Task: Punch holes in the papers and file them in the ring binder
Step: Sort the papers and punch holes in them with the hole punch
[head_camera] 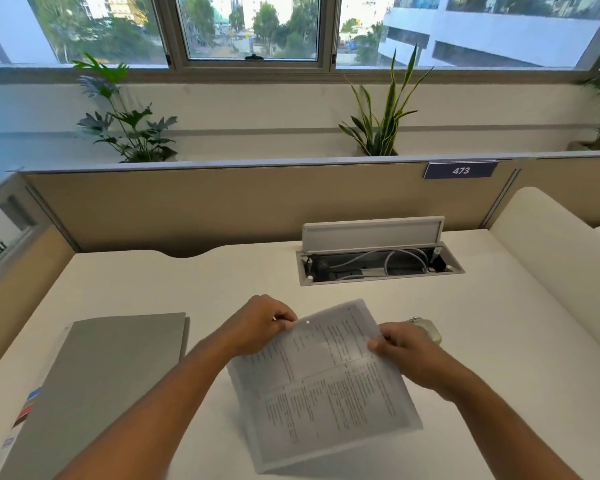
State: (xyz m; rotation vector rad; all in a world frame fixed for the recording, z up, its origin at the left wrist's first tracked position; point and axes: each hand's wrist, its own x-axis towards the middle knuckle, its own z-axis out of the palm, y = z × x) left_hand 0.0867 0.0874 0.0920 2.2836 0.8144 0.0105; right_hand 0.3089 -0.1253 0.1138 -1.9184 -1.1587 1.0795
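Two hands hold one printed sheet of paper [326,382] above the desk [222,271], over its near middle. The left hand [260,323] pinches the sheet's far left corner between thumb and fingers; the right hand [400,351] grips the right edge, fingers curled over it. Both forearms reach forward from the near edge, wrists slightly bent, and the sheet is tilted with its near end dropping toward the desk. One punched hole shows near the left-hand corner; whether a second exists cannot be told.

The binder [94,386], grey and closed, lies flat by the near left corner of the desk, well apart from the sheet. A pale object [426,329], probably the hole punch, sits just behind the right hand and is mostly hidden.

Judgement: the step in hand is checking or squaring the sheet before filing. To do it well, keep the punched edge taut and flat, avoid creasing at the pinch points, and open the binder before carrying the sheet across, so the holes can be lined up with the rings.
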